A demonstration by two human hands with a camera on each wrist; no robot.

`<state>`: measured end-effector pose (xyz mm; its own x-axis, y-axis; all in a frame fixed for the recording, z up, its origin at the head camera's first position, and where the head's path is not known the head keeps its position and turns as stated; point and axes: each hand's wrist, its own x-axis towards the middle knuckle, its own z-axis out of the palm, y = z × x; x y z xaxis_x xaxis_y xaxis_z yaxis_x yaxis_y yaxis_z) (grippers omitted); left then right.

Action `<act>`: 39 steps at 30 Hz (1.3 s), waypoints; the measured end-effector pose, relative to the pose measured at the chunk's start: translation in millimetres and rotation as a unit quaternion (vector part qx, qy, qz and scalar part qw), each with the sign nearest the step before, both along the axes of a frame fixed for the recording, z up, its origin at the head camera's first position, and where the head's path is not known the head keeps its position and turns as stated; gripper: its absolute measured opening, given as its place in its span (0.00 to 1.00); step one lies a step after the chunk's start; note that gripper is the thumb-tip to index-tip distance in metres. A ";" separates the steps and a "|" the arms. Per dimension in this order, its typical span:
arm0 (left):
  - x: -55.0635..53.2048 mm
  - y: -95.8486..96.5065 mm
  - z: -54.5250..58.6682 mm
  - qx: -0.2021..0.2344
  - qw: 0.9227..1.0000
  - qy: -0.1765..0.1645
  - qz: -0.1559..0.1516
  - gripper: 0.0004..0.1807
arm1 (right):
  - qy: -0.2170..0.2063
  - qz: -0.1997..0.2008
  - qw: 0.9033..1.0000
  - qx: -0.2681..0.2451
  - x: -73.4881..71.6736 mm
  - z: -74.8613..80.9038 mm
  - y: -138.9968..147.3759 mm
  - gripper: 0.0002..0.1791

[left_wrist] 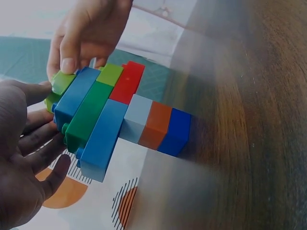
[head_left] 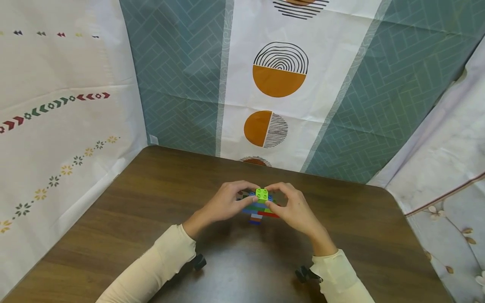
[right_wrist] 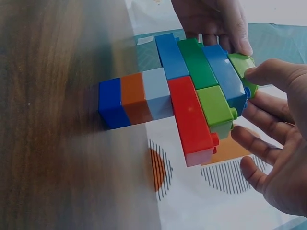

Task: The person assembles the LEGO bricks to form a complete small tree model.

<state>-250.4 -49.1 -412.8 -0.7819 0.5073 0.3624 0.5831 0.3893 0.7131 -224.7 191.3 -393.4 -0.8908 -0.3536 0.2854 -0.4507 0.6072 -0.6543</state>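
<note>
A stack of toy building blocks stands on the wooden table (head_left: 159, 252). Its narrow stem is a dark blue block (left_wrist: 175, 132), an orange block (left_wrist: 155, 123) and a pale grey block (right_wrist: 157, 93). Wider layers sit above: a blue block (left_wrist: 103, 136) beside a red block (right_wrist: 191, 120), a green block (right_wrist: 196, 62) beside a lime block (right_wrist: 214, 106), then another blue block (right_wrist: 225, 74). On top is a small lime block (head_left: 262, 194). My left hand (head_left: 226, 201) pinches its left side between thumb and fingers; my right hand (head_left: 297, 209) pinches its right side.
A patterned curtain (head_left: 182, 75) hangs behind the table's far edge. White cloths hang at the left (head_left: 68, 160) and right (head_left: 447, 176). Dark wrist camera mounts (head_left: 198, 261) show beside both sleeves.
</note>
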 end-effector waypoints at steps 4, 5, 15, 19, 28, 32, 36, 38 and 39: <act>0.1 0.3 1.0 -0.001 1.000 0.003 0.002 0.17 | -0.004 -0.001 1.000 -0.003 0.2 -1.8 0.3 0.20; 0.1 0.5 1.3 -0.001 1.000 0.002 0.003 0.17 | -0.004 -0.001 1.000 -0.004 0.1 -2.3 0.3 0.20; 0.4 1.3 0.1 0.004 1.000 0.000 0.009 0.16 | 0.009 0.006 1.000 -0.008 -4.7 -5.0 -0.1 0.21; 1.3 1.6 0.4 0.007 1.000 -0.009 0.009 0.16 | 0.013 0.006 1.000 -0.010 -4.8 -6.0 -0.4 0.21; 2.9 3.9 -2.0 0.007 1.000 -0.023 0.010 0.17 | 0.022 0.006 0.999 -0.027 -2.1 -11.0 1.5 0.21; 1.9 4.9 -4.1 0.020 0.999 -0.033 0.020 0.18 | 0.017 0.004 0.999 -0.027 -5.1 -12.1 1.3 0.23; -3.8 6.3 -5.5 0.035 0.998 -0.037 0.040 0.19 | 0.013 0.001 0.999 -0.035 -12.9 -15.8 1.3 0.24; -7.6 7.5 -5.5 0.039 0.998 -0.035 0.047 0.20 | 0.008 -0.003 0.999 -0.046 -17.2 -18.3 2.0 0.25; -9.6 8.1 -5.7 0.039 0.997 -0.032 0.052 0.20 | 0.005 -0.005 0.999 -0.053 -19.3 -19.4 2.5 0.25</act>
